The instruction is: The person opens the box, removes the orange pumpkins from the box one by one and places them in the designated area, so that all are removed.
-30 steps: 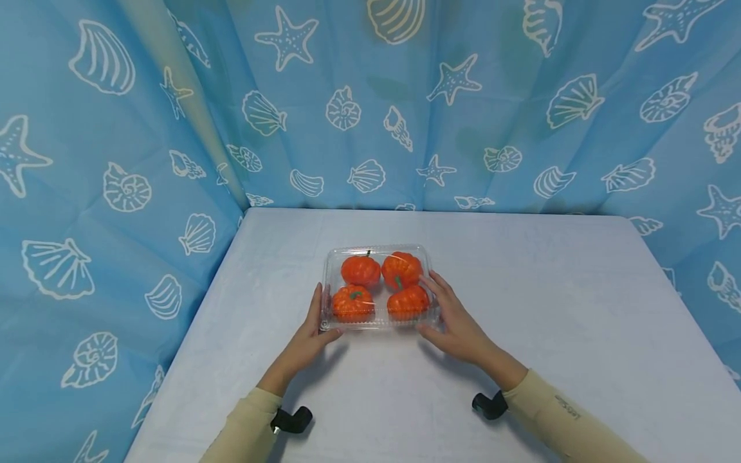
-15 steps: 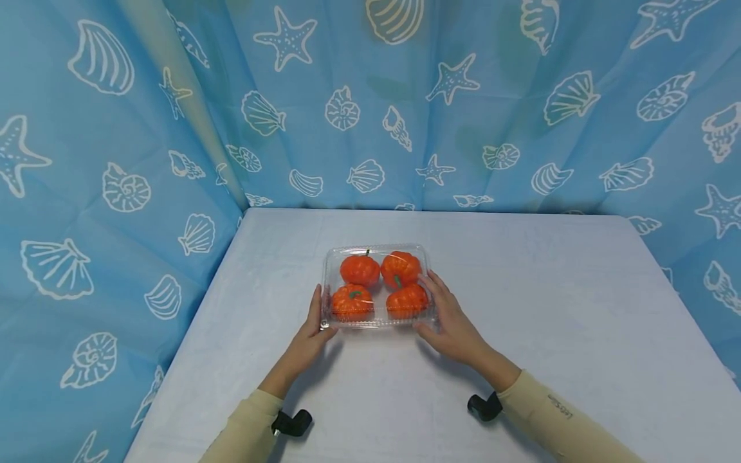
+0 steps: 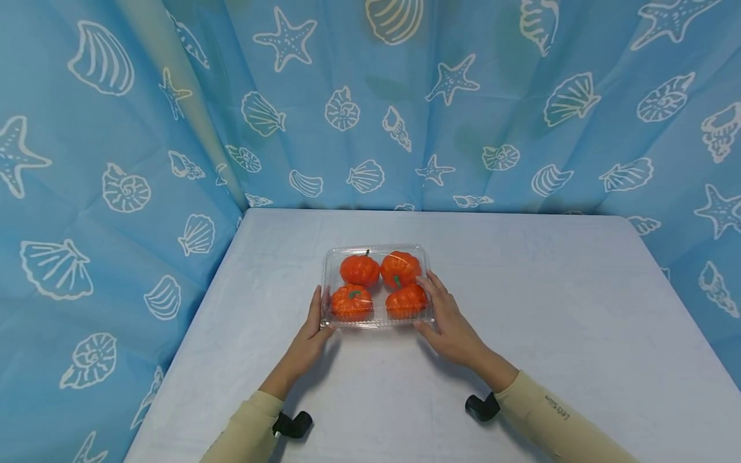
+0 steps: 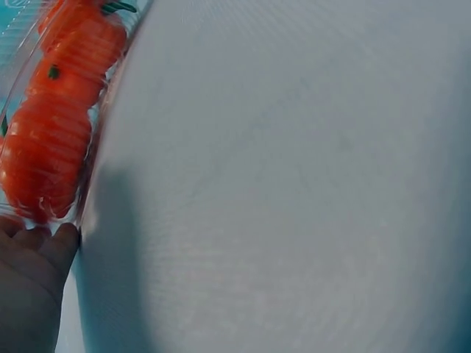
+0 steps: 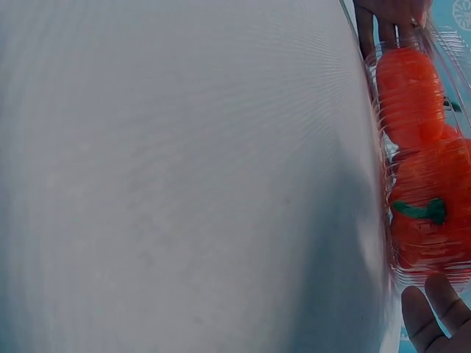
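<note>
A clear plastic clamshell box sits on the white table with its lid down. Inside are several small orange-red pumpkins with green stems. My left hand lies along the box's left side, its fingers fairly straight and the thumb by the front corner. On the opposite side, my right hand touches the right wall with extended fingers, thumb near the front right corner. The left wrist view shows fingertips right at the box edge. In the right wrist view, fingertips meet the box's near end.
The white-covered table spreads out around the box. Behind it and along the sides hangs a blue curtain with white seashell and starfish prints. Black wrist cameras sit on both forearms.
The box and both hands have shifted very slightly to the left. The right forearm has moved a little left as well. The hands stay at the same sides of the box.
</note>
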Demonstrator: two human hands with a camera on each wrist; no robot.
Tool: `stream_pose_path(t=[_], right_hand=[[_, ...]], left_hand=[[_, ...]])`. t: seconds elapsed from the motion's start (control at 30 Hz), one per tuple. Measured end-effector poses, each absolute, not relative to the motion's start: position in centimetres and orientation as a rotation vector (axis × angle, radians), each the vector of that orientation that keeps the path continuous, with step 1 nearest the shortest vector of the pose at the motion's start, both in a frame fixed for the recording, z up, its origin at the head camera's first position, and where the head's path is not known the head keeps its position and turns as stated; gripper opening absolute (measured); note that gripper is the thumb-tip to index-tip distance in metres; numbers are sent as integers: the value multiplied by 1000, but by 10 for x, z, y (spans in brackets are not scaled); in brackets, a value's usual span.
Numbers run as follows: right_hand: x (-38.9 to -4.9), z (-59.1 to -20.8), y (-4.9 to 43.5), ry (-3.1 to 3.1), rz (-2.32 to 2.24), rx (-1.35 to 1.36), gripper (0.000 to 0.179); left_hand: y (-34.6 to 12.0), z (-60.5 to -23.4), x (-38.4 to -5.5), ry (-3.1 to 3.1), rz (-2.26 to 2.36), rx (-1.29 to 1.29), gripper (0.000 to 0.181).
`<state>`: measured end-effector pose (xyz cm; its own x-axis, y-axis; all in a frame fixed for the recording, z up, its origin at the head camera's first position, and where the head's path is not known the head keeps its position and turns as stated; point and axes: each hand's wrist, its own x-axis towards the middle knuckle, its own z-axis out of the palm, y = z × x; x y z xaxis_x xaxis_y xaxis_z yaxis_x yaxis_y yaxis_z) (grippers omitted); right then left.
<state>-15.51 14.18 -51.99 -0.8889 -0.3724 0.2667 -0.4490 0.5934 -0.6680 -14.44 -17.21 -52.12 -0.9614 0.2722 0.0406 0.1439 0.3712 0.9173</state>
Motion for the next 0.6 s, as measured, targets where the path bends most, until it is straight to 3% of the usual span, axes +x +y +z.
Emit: stream_pose_path(t=[0.6], right_hand=[[-154,-515,140,-2756,1151,670,76]], left_hand=[[-169,-526,-143,2563,1617,290,73]])
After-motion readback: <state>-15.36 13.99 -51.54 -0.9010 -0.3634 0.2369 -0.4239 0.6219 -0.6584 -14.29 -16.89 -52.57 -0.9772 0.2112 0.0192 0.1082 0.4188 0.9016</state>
